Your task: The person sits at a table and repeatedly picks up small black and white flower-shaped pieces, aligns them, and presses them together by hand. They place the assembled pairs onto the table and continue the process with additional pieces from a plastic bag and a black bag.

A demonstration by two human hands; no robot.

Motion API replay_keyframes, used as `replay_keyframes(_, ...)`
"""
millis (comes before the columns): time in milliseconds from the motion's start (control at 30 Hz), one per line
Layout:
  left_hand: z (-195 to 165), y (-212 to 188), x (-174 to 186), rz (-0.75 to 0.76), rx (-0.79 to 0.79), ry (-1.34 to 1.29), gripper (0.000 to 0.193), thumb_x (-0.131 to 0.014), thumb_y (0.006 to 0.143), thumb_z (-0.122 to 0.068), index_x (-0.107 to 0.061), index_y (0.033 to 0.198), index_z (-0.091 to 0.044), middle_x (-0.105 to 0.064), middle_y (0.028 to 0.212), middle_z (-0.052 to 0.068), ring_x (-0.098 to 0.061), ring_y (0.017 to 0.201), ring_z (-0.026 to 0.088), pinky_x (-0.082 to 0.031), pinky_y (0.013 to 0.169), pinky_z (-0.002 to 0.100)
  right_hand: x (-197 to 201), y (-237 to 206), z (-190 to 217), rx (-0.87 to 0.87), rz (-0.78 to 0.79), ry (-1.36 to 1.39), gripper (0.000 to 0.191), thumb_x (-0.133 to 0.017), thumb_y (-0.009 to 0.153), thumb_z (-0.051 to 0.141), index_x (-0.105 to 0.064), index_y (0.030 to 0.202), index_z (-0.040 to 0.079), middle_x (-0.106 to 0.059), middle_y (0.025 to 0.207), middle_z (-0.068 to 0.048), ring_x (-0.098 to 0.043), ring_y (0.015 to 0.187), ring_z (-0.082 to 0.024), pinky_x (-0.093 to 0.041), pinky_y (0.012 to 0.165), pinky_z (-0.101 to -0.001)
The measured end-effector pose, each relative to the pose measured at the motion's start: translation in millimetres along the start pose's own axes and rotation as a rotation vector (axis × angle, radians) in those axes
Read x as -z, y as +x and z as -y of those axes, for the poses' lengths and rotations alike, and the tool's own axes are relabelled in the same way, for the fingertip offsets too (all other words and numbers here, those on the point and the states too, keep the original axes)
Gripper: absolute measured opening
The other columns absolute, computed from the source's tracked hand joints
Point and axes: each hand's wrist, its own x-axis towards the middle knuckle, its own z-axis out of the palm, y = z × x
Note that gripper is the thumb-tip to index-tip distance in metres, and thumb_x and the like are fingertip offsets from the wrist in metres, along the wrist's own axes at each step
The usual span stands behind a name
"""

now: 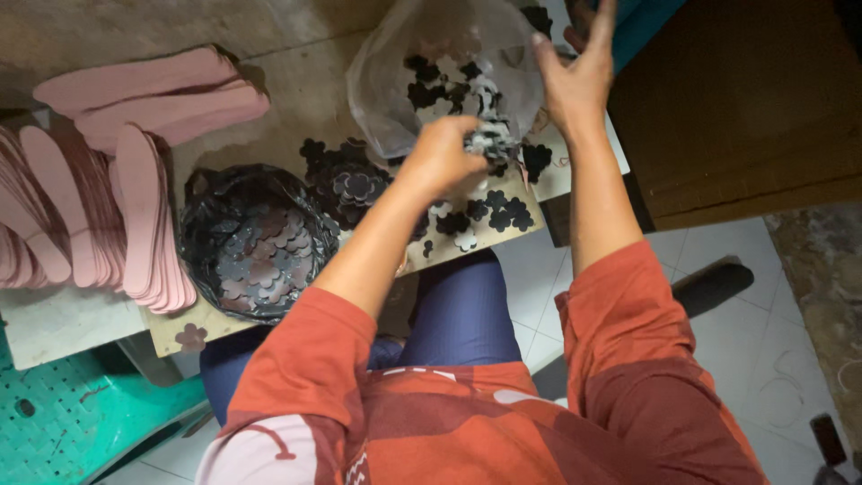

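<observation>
Left hand (442, 154) closed around a bunch of dark flower-shaped cutouts (485, 142) at the mouth of the clear plastic bag (395, 67). Right hand (575, 76) open, fingers spread, propping the bag's rim. Black bowl (256, 238) of cutouts beside pink insoles (135, 207).

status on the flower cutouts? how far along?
Done: black bag already holds many flower cutouts. In hand: left hand grips a bunch at the clear bag, which right hand touches. Left: loose cutouts on the board and more inside the clear bag.

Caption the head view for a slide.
Left hand grips flower-shaped cutouts at a clear plastic bag; right hand open beside it.
</observation>
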Motion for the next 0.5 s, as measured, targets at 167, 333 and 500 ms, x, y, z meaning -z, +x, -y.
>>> replay_keyframes(167, 11.0, -31.3, -45.3, -0.049, -0.065, 0.118, 0.062, -0.084, 0.069, -0.009, -0.065, 0.128, -0.005, -0.058, 0.135, 0.026, -0.057, 0.127, 0.041, -0.046, 0.111, 0.043, 18.4, -44.5, -6.2, -0.093, -0.031, 0.004, 0.09, -0.081, 0.107, 0.009, -0.015, 0.167, 0.018, -0.066, 0.141, -0.02, -0.073, 0.119, -0.024, -0.064, 0.103, -0.0357)
replay_keyframes(333, 29.1, -56.6, -67.3, -0.088, -0.043, 0.195, 0.08, -0.085, 0.059, 0.001, -0.058, 0.135, -0.002, -0.033, 0.152, 0.033, -0.038, 0.137, 0.051, -0.036, 0.113, 0.046, 25.4, -113.6, -5.1, -0.305, -0.01, -0.05, 0.088, -0.077, 0.097, 0.009, -0.024, 0.166, 0.015, -0.071, 0.132, -0.015, -0.069, 0.1, -0.018, -0.059, 0.09, -0.0306)
replay_keyframes(500, 42.0, -77.4, -70.9, -0.164, -0.124, 0.286, 0.069, -0.075, 0.071, 0.003, -0.056, 0.137, 0.001, -0.045, 0.146, 0.035, -0.046, 0.133, 0.049, -0.041, 0.112, 0.046, 22.6, -177.0, 3.4, -0.374, -0.063, 0.003, 0.074, -0.069, 0.1, 0.004, -0.032, 0.164, 0.009, -0.074, 0.123, -0.011, -0.069, 0.106, -0.015, -0.057, 0.091, -0.0294)
